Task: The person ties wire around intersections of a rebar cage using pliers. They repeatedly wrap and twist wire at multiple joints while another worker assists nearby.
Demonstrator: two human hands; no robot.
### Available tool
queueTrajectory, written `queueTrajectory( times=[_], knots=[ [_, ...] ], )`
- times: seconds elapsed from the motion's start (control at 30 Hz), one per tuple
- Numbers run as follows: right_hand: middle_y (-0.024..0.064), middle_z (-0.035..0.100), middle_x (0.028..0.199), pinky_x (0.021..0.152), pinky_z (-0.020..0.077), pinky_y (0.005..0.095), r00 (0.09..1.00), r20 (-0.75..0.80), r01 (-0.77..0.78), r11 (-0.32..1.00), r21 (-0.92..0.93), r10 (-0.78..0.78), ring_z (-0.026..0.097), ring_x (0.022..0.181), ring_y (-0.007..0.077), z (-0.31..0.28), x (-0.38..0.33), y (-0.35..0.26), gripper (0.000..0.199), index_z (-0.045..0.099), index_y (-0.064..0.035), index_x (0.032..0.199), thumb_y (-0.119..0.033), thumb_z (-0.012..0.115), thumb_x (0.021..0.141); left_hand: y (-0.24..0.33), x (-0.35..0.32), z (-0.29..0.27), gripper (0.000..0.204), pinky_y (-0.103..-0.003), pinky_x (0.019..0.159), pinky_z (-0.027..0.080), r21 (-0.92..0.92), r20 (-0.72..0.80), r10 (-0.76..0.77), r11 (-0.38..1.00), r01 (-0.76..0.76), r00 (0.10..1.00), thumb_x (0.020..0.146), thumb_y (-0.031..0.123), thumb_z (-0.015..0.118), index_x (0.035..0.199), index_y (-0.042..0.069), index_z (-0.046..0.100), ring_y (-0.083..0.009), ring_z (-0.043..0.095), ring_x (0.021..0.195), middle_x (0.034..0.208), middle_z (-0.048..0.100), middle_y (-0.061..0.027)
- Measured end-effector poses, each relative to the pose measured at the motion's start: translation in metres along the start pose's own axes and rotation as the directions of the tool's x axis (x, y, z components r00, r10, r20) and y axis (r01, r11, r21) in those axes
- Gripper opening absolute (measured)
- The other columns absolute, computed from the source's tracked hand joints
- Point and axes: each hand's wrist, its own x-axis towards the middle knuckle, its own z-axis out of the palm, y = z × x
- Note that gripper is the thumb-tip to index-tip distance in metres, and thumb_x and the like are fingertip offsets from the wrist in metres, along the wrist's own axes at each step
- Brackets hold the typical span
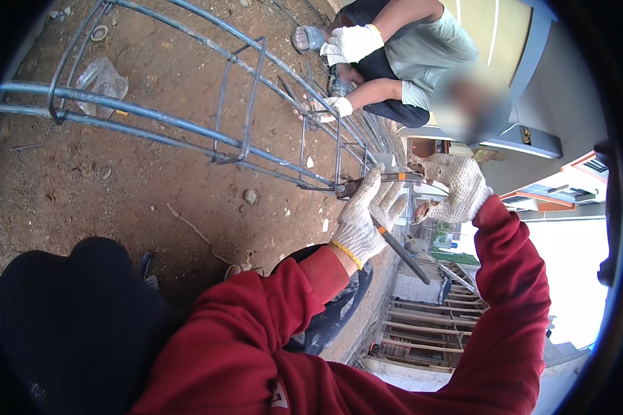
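Note:
My left hand (364,223), in a white knitted glove with a yellow cuff edge, is closed around a pair of long-handled pincers (403,250) near their jaws. The jaws sit against the end of a steel rebar cage (180,127), at a corner where a stirrup meets a long bar. Orange bands mark both handles, which are spread wide apart. My right hand (455,188), gloved in worn white knit with bare fingertips showing, curls around the end of the upper handle. The exact bite of the jaws is hidden by my left hand.
Across the cage a co-worker in white gloves squats, one hand (331,109) at the bars and the other (353,45) by the knee. A clear plastic bag (102,86) lies on the dirt ground (208,200). Stacked timber slats (429,325) stand beyond my arms.

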Motion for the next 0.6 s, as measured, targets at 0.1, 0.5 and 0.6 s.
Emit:
queueTrajectory(
  times=[0.1, 0.5, 0.6],
  knots=[
    [0.0189, 0.068, 0.102, 0.077, 0.0542, 0.0387, 0.998, 0.05, -0.025, 0.999, -0.025, 0.027, 0.068, 0.088, 0.035, -0.007, 0.005, 0.001, 0.079, 0.064, -0.0049, 0.121, -0.054, 0.083, 0.062, 0.0, 0.013, 0.009, 0.022, -0.036, 0.089, 0.053, -0.028, -0.105, 0.042, 0.999, -0.045, 0.994, 0.09, 0.026, 0.068, 0.108, 0.013, 0.065, -0.0201, 0.062, 0.101, 0.107, 0.065, -0.005],
    [0.0176, 0.056, 0.114, 0.088, 0.0435, 0.0427, 0.908, 0.004, -0.285, 0.627, -0.725, 0.418, 0.057, 0.101, 0.0304, 0.026, -0.006, -0.088, 0.07, 0.04, 0.001, 0.138, -0.02, 0.068, 0.077, -0.011, 0.025, 0.025, 0.02, -0.039, 0.073, 0.055, -0.117, -0.319, 0.106, 0.982, -0.15, 0.942, 0.09, 0.022, 0.058, 0.075, 0.011, 0.052, -0.0233, 0.062, 0.069, 0.07, 0.06, -0.0069],
    [0.0149, 0.06, 0.101, 0.079, 0.0482, 0.0426, 0.84, 0.176, -0.309, 0.719, -0.622, 0.513, 0.062, 0.091, 0.0302, 0.031, -0.007, -0.073, 0.059, 0.044, -0.0009, 0.132, -0.016, 0.064, 0.079, -0.012, 0.021, 0.013, 0.02, -0.041, 0.074, 0.055, -0.15, -0.258, 0.063, 0.983, -0.104, 0.964, 0.091, 0.02, 0.059, 0.073, 0.012, 0.052, -0.0233, 0.063, 0.071, 0.074, 0.062, -0.0089]
  ],
)
